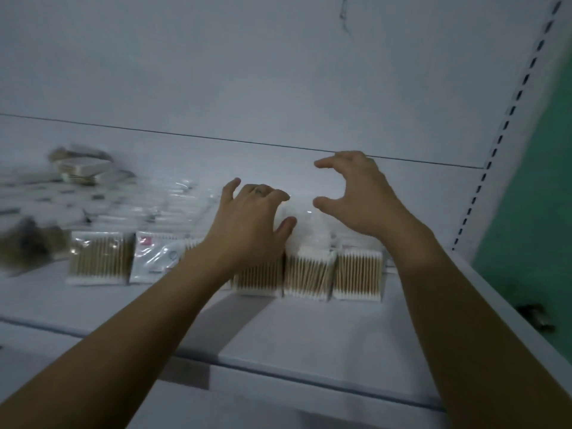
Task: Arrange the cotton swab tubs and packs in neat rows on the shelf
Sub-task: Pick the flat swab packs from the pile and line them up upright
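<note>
A front row of cotton swab packs lies on the white shelf (pixel 309 332): one at the left (pixel 99 258), a white-labelled pack (pixel 151 258), then three side by side (pixel 258 278), (pixel 309 274), (pixel 357 274). My left hand (pixel 250 218) rests on top of the packs behind that row, fingers bent, thumb against a clear pack (pixel 305 218). My right hand (pixel 356 193) hovers above the shelf to the right of it, fingers spread and curved, holding nothing. Farther left, blurred clear packs (pixel 173 205) and stacked tubs (pixel 83 168) lie in a loose heap.
The shelf's back panel (pixel 278 72) rises behind the goods. A slotted upright (pixel 495 144) bounds the shelf on the right, with a green wall (pixel 541 156) beyond. A blurred brown bundle (pixel 28 246) sits at the far left. A lower shelf edge (pixel 278 376) runs in front.
</note>
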The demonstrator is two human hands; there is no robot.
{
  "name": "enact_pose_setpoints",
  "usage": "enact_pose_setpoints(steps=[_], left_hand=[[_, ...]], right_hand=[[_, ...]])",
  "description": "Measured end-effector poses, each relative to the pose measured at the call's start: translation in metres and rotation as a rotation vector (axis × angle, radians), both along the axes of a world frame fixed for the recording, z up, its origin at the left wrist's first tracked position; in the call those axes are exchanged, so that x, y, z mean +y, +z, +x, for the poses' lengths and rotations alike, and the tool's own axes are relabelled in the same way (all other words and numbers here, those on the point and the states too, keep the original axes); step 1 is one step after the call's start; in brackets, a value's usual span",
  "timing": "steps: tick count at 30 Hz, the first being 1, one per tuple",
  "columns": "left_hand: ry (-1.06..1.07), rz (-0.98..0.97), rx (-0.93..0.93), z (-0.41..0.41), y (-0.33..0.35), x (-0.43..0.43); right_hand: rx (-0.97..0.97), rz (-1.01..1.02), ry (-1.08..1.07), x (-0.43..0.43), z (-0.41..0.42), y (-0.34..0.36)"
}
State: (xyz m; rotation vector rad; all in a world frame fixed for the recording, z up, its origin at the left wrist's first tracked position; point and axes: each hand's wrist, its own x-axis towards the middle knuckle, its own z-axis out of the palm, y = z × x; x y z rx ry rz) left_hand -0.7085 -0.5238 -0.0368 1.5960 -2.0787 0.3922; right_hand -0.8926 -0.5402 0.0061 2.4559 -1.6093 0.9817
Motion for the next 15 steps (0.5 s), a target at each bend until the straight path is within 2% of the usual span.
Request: enact_pose_setpoints(steps=[7, 15], left_hand=[[0.206, 0.067, 0.039, 0.129, 0.026, 0.003], [0.398, 0.145, 0.138, 0.273, 0.034, 0.009]], right_hand=[[0.223, 0.109, 0.195, -0.018, 0.137, 0.024], [0.341, 0.197, 0.324, -0.039, 0.296, 0.024]])
